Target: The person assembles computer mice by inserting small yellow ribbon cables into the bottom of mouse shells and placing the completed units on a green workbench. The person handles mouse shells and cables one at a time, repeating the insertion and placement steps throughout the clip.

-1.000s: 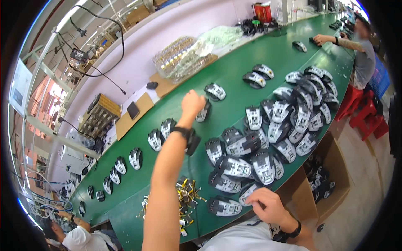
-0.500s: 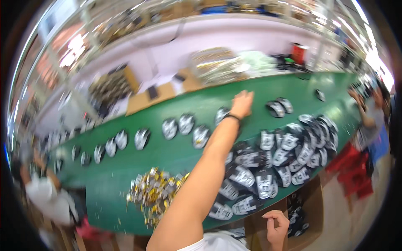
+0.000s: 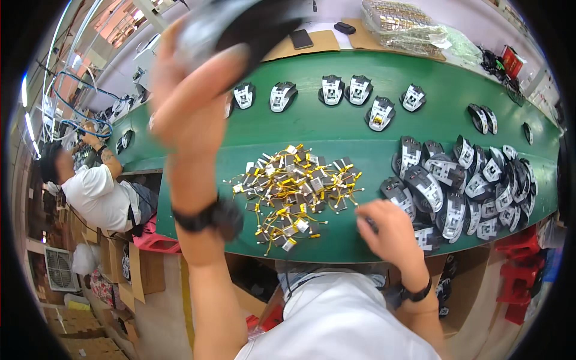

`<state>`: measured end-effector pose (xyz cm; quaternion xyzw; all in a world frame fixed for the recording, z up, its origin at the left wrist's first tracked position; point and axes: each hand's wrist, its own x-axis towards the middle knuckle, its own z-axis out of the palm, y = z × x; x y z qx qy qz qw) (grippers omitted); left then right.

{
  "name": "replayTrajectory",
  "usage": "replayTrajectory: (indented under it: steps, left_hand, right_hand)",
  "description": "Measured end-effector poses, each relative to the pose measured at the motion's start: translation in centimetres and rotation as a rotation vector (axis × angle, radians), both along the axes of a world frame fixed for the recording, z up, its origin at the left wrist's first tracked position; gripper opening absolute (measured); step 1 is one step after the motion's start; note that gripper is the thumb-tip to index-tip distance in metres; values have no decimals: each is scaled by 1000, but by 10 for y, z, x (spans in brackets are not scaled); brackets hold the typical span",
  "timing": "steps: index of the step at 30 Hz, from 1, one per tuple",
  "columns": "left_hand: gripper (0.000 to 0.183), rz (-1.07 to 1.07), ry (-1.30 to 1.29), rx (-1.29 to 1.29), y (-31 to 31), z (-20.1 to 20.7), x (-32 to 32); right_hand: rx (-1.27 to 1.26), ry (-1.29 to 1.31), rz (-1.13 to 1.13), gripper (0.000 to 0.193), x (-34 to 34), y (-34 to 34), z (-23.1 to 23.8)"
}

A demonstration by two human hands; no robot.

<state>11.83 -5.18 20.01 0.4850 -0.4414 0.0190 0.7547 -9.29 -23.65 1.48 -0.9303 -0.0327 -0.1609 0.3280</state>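
My left hand, blurred and raised close to the camera at the upper left, grips a black and grey computer mouse. It wears a dark watch at the wrist. Near the table's front edge, my right hand is half curled, with a bit of something dark between thumb and fingers that I cannot make out. To its left lies a heap of small batteries with yellow wires. Just right of it is a pile of black mouse shells with pale grey parts. Several more mouse shells stand spaced along the green table.
A co-worker in a white top sits at the left. Along the back lie a phone, cardboard and a bagged stack of trays. A cardboard box with dark parts stands below the front edge, and red stools are at the right.
My view has swung left and down. My left hand has come back from the far row and up toward the camera, holding a mouse. The right hand has moved up over the table edge.
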Motion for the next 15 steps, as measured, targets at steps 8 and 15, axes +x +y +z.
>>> replayTrajectory:
  steps: [8, 15]
  left_hand:
    - [93, -309, 450, -433, 109, -128, -67]
    - [87, -334, 797, -527, 101, -169, -100]
  right_hand:
    - [-64, 422, -304, 27, 75, 24, -27]
    - [-61, 315, -442, 27, 92, 30, -46]
